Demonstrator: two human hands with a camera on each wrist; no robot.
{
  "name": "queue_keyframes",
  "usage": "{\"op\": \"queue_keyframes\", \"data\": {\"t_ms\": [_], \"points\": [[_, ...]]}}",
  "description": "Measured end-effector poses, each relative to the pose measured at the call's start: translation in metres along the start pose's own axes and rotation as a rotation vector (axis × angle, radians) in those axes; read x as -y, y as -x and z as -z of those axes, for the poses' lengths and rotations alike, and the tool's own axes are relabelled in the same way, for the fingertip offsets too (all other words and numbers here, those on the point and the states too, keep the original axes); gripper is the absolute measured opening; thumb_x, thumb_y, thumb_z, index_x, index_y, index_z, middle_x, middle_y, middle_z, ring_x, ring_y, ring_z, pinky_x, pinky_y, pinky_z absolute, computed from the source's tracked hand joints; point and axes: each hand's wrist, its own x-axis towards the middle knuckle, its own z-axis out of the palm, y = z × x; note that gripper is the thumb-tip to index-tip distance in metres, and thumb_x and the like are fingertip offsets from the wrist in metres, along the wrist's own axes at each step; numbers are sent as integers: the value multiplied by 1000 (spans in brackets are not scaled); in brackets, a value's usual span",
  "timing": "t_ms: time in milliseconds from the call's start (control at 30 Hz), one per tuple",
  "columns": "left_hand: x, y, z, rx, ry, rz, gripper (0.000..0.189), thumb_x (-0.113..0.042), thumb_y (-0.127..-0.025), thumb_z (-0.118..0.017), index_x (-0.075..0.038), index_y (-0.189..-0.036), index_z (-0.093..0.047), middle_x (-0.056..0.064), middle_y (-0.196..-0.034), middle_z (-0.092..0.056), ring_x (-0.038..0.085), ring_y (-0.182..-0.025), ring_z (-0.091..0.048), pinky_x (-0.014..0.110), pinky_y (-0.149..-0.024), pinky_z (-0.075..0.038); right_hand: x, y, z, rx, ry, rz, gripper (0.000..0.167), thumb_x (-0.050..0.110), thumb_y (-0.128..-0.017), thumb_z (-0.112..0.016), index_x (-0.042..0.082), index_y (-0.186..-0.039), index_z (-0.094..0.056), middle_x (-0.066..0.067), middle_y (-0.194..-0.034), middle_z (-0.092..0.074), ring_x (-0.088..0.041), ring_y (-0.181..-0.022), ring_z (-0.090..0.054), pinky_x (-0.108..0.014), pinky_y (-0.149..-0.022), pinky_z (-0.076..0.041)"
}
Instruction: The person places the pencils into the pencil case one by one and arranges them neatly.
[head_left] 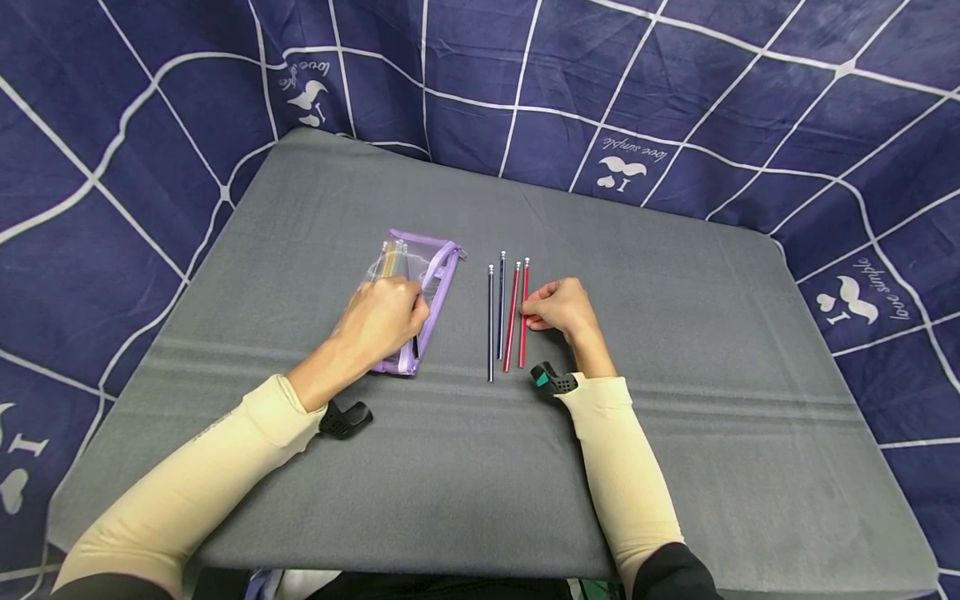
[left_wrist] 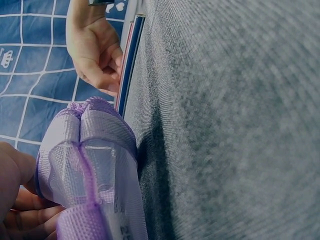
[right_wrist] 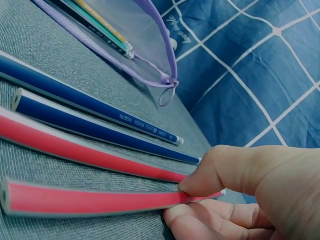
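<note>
Navy grid-print curtain (head_left: 472,71) behind, grey cloth-covered table (head_left: 735,350) below. Clear purple-trimmed zip pouch (head_left: 442,292) lies left of centre, pencils inside (head_left: 390,260). Left hand (head_left: 382,312) curls its fingers on the pouch, probably to steady it. Right hand (head_left: 558,307): thumb and fingertips together, clamped on the rightmost red pencil (head_left: 523,350) partway along the shaft, presumably for balance. Second red pencil (head_left: 512,321) and two blue pencils (head_left: 502,304) lie roughly parallel, slightly apart, which likely makes single pickup easier.
</note>
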Motion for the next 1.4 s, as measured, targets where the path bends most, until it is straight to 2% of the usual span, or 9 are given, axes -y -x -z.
{"op": "queue_keyframes", "data": {"t_ms": [467, 767, 1100, 1400], "points": [[0, 0, 0, 16, 4, 6, 25, -5, -85, -57, -7, -60, -52, 8, -61, -54, 25, -49, -52, 46, -47, -48, -1, -2, 4, 32, -71, -35, 17, -7, -82, -69, -11, -96, -62, -7, -67, -64, -10, -53, -63, -24, -55, -55], [0, -1, -1, 14, 3, 6, 24, -5, -84, -57, -7, -60, -53, 8, -61, -54, 26, -49, -53, 47, -48, -48, -6, -4, 8, 71, -161, -31, 15, -11, -82, -63, -12, -97, -60, -6, -67, -64, -11, -54, -64, -25, -55, -55], [1, 1, -1, 0, 8, 0, 23, -4, -83, -57, -7, -60, -53, 8, -62, -54, 26, -50, -53, 47, -49, -49, -6, -4, 9, 85, -193, -19, 17, -11, -83, -60, -12, -100, -60, -6, -69, -65, -12, -57, -65, -26, -57, -56], [1, 1, 0, -8, 17, 1, 23, -4, -83, -57, -7, -61, -53, 8, -62, -53, 25, -50, -53, 45, -47, -49, -4, -2, 9, 106, -270, 3, 12, -10, -84, -59, -10, -96, -60, -6, -69, -67, -12, -55, -65, -25, -56, -56]]}}
